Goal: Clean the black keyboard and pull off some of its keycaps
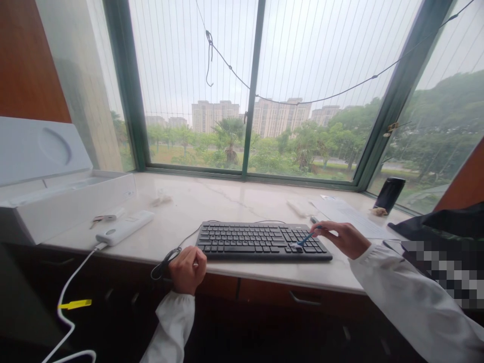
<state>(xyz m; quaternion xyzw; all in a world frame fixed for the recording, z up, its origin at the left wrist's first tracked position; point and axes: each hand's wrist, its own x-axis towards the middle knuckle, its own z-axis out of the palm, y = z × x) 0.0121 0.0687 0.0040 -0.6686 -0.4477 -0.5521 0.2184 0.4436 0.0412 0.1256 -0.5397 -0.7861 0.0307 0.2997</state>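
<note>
Black full-size computer keyboard point(242, 238) lies on the marble countertop point(215, 197); the left hand point(188, 269) is clenched at its near-left corner, and the right hand point(344, 238) pinches a blue-handled brush point(307, 238), its head by the number pad point(317, 246). Light, short strokes along the key gaps would probably work best. Left of the keyboard, a white box point(71, 213) stands open, contents unclear.

Keyboard point(242, 249): plastic, matt from where I stand
Blue brush point(308, 236): smooth, plastic-looking handle
Counter point(189, 196): veined like marble, smooth, softly glossy
Power strip point(126, 227): smooth plastic
Open box point(68, 209): smooth card, by its look
Sheets point(351, 217): matt paper
Sleeves point(408, 297): soft, creased cloth
Drawer fronts point(264, 293): wood or wood-look, metal-looking handle point(304, 302)
Dark cylinder point(389, 194): smooth, glossy, material unclear
</note>
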